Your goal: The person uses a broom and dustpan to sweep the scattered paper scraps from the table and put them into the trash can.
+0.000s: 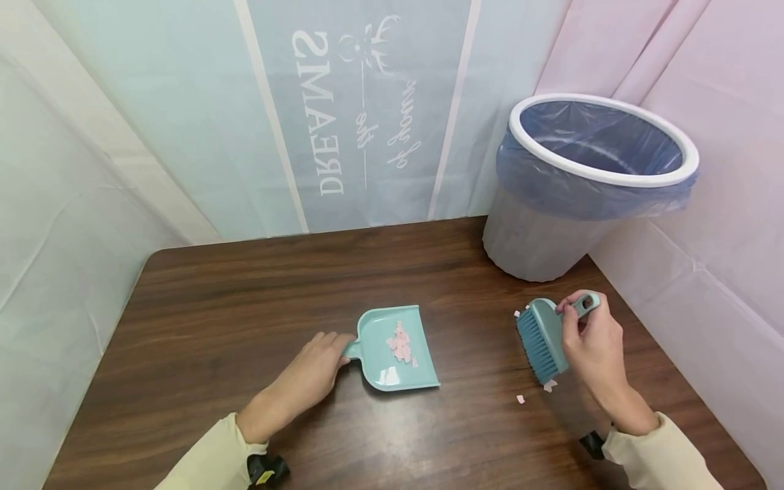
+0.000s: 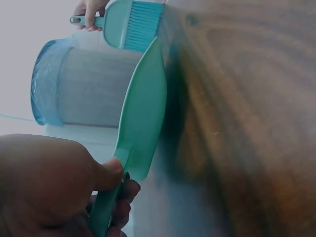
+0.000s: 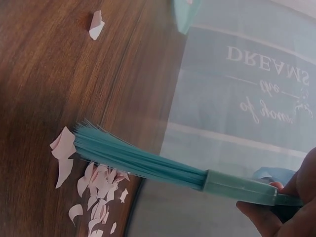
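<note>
Pale printed cloth (image 1: 380, 211) backs your brown wooden table (image 1: 245, 292) at twelve o'clock. Your left hand (image 1: 312, 371) grips the dustpan (image 1: 373, 333) by its handle; your right hand (image 1: 594, 347) pinches the brush (image 1: 549, 330) at the dustpan's three o'clock, with the bin (image 1: 529, 245) at its two. Your head view shows pink scraps (image 1: 401, 344) inside the dustpan, hidden edge-on from your left wrist; your right wrist's view reveals a scattered heap (image 3: 102, 182) beside the bristles (image 3: 138, 160).
</note>
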The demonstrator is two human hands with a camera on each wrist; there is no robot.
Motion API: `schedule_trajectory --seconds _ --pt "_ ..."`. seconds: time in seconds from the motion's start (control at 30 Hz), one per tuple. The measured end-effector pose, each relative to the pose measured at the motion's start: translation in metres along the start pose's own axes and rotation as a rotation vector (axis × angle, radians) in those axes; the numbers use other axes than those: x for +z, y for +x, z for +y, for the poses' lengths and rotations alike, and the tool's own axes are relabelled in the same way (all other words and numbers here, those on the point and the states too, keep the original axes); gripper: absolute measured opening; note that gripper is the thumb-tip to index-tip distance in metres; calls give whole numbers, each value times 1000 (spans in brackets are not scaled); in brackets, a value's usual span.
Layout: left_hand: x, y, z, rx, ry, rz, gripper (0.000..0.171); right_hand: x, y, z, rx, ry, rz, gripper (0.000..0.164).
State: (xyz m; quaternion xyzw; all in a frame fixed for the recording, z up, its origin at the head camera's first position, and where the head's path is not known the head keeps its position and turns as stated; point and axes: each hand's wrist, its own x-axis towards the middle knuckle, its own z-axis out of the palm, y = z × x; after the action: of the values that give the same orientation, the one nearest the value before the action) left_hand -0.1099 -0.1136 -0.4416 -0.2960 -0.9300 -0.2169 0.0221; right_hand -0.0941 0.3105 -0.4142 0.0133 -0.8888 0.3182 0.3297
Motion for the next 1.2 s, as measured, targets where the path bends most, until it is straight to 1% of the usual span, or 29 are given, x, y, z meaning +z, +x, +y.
schedule_trajectory --seconds 0.13,0.27,0.37,0.47,0.67,0.77,0.9,1.0,1.07,1.2 --pt "-14 11 -2 21 7 -8 26 0 -1 1 2 -5 -1 14" --pt "-35 23 -6 61 11 -5 26 1 -1 0 4 -5 -1 14" --pt "-58 33 -10 90 -13 -2 25 2 -1 -1 5 -2 -2 14" --pt "-81 44 -12 106 -46 -20 22 2 -1 -2 5 -4 2 13" --pt "-125 68 -10 118 -62 -103 23 1 0 -3 10 -9 10 13" --pt "-149 81 -7 109 -79 -141 25 1 1 -4 7 -10 10 13" --pt "-184 99 -2 97 -124 -191 30 1 3 -6 3 -14 13 13" --pt "-207 113 2 98 -109 -207 35 1 3 -5 4 -20 16 13" --pt "-221 122 4 109 -90 -207 36 1 2 -5 6 -23 17 13" --pt "-243 142 13 113 -57 -224 34 0 1 -5 12 -27 17 13"
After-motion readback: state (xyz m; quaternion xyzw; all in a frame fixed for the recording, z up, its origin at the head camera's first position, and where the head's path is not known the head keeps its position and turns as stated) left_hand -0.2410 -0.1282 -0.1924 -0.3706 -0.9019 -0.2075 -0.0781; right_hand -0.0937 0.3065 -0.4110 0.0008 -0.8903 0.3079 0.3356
